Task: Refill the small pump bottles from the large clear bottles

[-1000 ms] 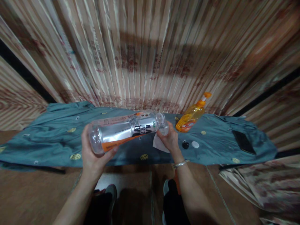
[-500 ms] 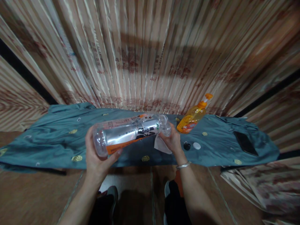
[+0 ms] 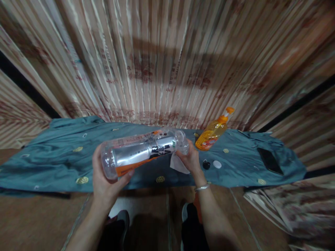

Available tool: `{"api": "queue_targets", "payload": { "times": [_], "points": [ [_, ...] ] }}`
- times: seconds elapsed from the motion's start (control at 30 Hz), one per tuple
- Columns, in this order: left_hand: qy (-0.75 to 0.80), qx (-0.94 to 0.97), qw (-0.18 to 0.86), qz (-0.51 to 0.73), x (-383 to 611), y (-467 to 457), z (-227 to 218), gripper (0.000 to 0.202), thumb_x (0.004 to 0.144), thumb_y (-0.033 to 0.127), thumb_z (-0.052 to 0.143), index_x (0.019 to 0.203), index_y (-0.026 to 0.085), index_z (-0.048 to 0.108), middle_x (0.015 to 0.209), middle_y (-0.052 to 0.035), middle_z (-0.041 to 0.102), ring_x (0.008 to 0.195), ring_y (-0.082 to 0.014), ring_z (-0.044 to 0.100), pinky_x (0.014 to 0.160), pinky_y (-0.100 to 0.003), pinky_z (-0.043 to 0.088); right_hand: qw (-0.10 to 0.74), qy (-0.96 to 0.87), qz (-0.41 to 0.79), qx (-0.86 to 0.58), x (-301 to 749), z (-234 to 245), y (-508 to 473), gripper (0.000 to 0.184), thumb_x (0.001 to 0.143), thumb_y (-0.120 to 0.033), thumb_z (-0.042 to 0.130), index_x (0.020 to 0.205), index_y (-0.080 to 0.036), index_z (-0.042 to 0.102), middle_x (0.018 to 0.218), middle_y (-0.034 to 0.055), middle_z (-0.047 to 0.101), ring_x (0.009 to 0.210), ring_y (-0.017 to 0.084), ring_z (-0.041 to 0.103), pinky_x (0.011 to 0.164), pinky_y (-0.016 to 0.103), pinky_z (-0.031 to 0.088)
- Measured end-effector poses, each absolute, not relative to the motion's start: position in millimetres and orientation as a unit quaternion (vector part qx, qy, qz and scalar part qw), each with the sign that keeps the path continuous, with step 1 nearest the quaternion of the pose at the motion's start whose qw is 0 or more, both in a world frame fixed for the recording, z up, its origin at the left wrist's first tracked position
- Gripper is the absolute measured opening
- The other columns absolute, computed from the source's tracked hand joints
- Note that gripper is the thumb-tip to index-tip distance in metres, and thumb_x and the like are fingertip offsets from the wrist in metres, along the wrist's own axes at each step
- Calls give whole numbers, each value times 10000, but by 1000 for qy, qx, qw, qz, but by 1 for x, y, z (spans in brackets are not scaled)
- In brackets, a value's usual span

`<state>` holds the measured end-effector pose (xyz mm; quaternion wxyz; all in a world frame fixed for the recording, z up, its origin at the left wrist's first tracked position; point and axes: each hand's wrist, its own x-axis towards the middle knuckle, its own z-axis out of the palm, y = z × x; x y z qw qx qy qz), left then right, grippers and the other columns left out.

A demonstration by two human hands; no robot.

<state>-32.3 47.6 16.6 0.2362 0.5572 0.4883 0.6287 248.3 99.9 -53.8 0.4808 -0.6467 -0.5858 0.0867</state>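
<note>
I hold the clear plastic bottle (image 3: 142, 151) sideways above the counter (image 3: 52, 164), left hand (image 3: 107, 177) wrapped round its base, right hand (image 3: 190, 158) pinching its neck with a white tissue (image 3: 178, 164); it looks empty, light and slick, so I'd grip the stiffer ends, not the crushable middle.

Print on the bottle (image 3: 141, 152) (black marks) is unreadable.
</note>
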Motion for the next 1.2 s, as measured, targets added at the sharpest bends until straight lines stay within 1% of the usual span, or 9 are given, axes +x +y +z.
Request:
{"api": "queue_targets", "payload": {
  "times": [0.13,0.23,0.33,0.5,0.63,0.73,0.9,1.1,1.2],
  "points": [
    [498,557,235,621,-32,48,16,947,572,396,841,1416,266,431,1405,-127,503,1311,-401,483,1131,-613,341,487,-586,90,-641,251,-55,100,567,718,-375,741,1236,-219,568,1109,91,738,974,286,722,850,422,587],
    [498,572,227,611,-35,49,13,964,564,404,851,1420,279,424,1394,-124,505,1282,-391,510,1103,-600,387,479,-587,101,-645,253,-53,99,596,717,-393,744,1250,-199,560,1112,102,734,973,288,722,858,428,584],
    [501,583,219,601,-39,51,10,973,566,408,853,1426,288,415,1414,-120,493,1296,-387,499,1108,-592,385,470,-586,105,-652,253,-52,98,618,722,-399,743,1268,-183,549,1103,110,734,961,289,723,848,427,584],
    [498,587,217,601,-38,50,11,953,574,393,849,1420,310,416,1401,-97,505,1278,-375,521,1090,-571,423,472,-590,100,-648,253,-52,98,590,727,-386,733,1252,-185,554,1086,107,737,943,282,726,829,418,588],
    [501,577,230,603,-33,48,15,930,589,390,837,1415,301,419,1396,-109,507,1304,-402,494,1119,-599,376,475,-594,94,-642,253,-53,98,576,743,-382,719,1262,-202,545,1132,105,725,963,275,721,840,416,585],
    [503,569,238,605,-31,47,18,939,581,397,839,1415,294,420,1407,-119,500,1319,-411,477,1127,-609,359,479,-590,94,-644,253,-54,98,575,733,-372,731,1254,-208,550,1117,100,731,955,277,722,835,413,585],
    [515,563,234,602,-31,46,17,929,591,387,834,1419,308,421,1399,-107,510,1299,-393,501,1116,-599,380,478,-581,110,-650,252,-53,97,579,729,-364,730,1257,-212,548,1059,85,746,892,270,731,804,408,591],
    [503,584,218,599,-35,49,14,941,585,388,842,1424,309,422,1397,-107,503,1272,-402,515,1101,-611,395,483,-588,102,-641,252,-53,98,566,728,-357,723,1247,-207,554,1075,84,740,916,268,727,808,400,589],
    [506,582,212,600,-35,50,14,931,580,382,841,1415,317,434,1403,-97,500,1281,-406,509,1113,-615,381,482,-593,95,-638,253,-53,98,558,730,-351,719,1245,-219,552,1077,74,740,906,260,727,800,392,589]
  ]
}}
